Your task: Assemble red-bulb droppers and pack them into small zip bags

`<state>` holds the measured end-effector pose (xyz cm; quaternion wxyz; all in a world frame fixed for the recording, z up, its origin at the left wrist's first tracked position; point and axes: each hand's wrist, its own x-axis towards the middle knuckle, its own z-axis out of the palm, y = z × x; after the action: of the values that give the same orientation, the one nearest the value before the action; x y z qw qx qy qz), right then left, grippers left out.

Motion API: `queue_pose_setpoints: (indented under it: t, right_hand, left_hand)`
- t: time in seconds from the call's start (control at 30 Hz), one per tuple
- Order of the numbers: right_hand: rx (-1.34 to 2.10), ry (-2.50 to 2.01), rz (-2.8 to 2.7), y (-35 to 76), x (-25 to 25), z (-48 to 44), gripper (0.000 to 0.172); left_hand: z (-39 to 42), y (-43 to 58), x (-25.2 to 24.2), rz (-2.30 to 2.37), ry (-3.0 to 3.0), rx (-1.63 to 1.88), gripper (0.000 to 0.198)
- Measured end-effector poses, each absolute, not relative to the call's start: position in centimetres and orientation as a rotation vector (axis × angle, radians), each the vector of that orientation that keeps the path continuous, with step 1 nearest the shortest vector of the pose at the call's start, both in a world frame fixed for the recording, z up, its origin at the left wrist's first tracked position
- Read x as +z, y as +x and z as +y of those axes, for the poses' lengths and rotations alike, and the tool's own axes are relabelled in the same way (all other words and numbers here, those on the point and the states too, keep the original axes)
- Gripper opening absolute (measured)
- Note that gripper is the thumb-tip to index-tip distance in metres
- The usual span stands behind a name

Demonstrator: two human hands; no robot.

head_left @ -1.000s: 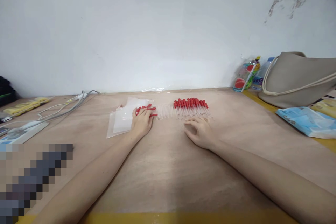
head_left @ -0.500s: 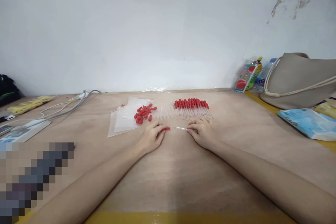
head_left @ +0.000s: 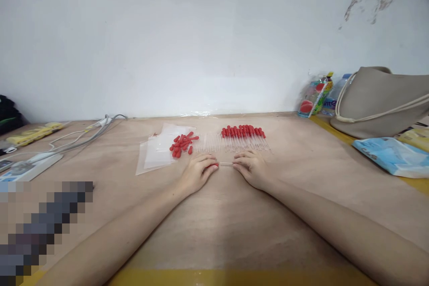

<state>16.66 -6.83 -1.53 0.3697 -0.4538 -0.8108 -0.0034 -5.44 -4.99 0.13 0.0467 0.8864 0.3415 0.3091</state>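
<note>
Red bulbs (head_left: 180, 144) lie heaped partly over flat clear bags (head_left: 146, 161). Facing each other, low mid-tabletop (head_left: 214, 228), my left fingers (head_left: 210, 169) pinch another bulb (head_left: 217, 165), my right fingers (head_left: 244, 171) a clear tube (head_left: 226, 164) (whether joined, I can't tell).

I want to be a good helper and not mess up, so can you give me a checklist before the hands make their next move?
1. Left hand holds a red bulb: ok.
2. Right hand holds a clear tube: ok.
3. Tube points toward the bulb: ok, they look lined up.
4. Tube's end is inside the bulb: cannot tell, it's too small to see.
5. Spare red bulbs are near the left hand: ok, in a loose heap.
6. Red-topped tubes lie side by side: ok, beyond the right hand.
</note>
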Motion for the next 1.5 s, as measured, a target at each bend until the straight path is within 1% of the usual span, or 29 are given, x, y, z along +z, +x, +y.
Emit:
queue_pose_setpoints:
  t: [0.2, 0.4, 0.63, 0.9, 1.17, 1.37, 1.5]
  right_hand:
    - [-0.032, -1.036, -2.046, 16.35, -1.24, -7.23, 0.018]
    - [-0.070, -1.026, -2.059, 16.41, -1.35, -7.08, 0.016]
    - [-0.086, -1.011, -2.064, 16.46, -1.35, -7.09, 0.012]
    - [-0.084, -0.887, -2.099, 16.41, -1.44, -6.94, 0.015]
    - [-0.189, -0.914, -2.152, 16.76, -1.56, -7.06, 0.013]
    - [-0.263, -0.948, -2.191, 16.57, -1.20, -7.72, 0.018]
    - [-0.213, -0.938, -2.246, 16.69, -0.81, -7.73, 0.020]
  left_hand:
    - [-5.19, -5.41, 0.26, 1.072, 2.725, 0.846, 0.022]
    - [-4.97, -5.48, -0.27, 1.065, 2.724, 0.944, 0.021]
    - [-4.92, -5.48, -0.09, 1.028, 2.704, 0.960, 0.019]
    - [-5.08, -5.37, -0.04, 0.931, 2.676, 1.079, 0.016]
    - [-4.85, -5.43, -0.49, 0.838, 2.701, 1.051, 0.014]
    - [-4.84, -5.38, -0.44, 0.783, 2.792, 1.038, 0.011]
    - [-4.89, -5.30, -0.38, 0.738, 2.831, 1.084, 0.011]
